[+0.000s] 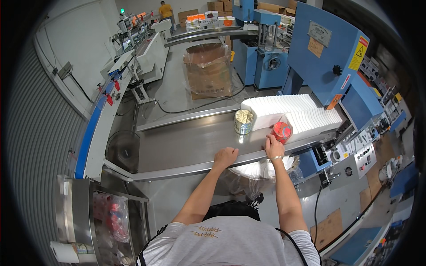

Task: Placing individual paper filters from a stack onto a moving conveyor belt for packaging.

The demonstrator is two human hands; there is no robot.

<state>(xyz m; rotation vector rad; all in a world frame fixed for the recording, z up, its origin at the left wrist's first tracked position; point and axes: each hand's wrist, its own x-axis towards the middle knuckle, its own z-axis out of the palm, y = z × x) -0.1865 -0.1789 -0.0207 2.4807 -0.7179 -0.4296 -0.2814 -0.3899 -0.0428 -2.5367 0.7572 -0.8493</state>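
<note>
A long steel trough [186, 142] lies in front of me. My left hand [226, 157] rests at its near rail, fingers curled into a loose fist, with nothing visible in it. My right hand [274, 148] reaches over the same rail, its fingers closed against the side of a red patterned round pack [282, 130]. That pack stands at the front end of one row of white folded sheets [313, 123]. A cream and green round pack [243, 121] stands upright to its left, before the other white row [279, 104]. My right fingertips are partly hidden.
A tall blue machine [326, 48] rises at the right end of the trough. Below the near rail sits a plastic-lined container of white material [262, 172]. A large carton [207, 73] stands beyond the trough, and a blue-edged conveyor [91, 142] curves along the left. Far back is another person [166, 11].
</note>
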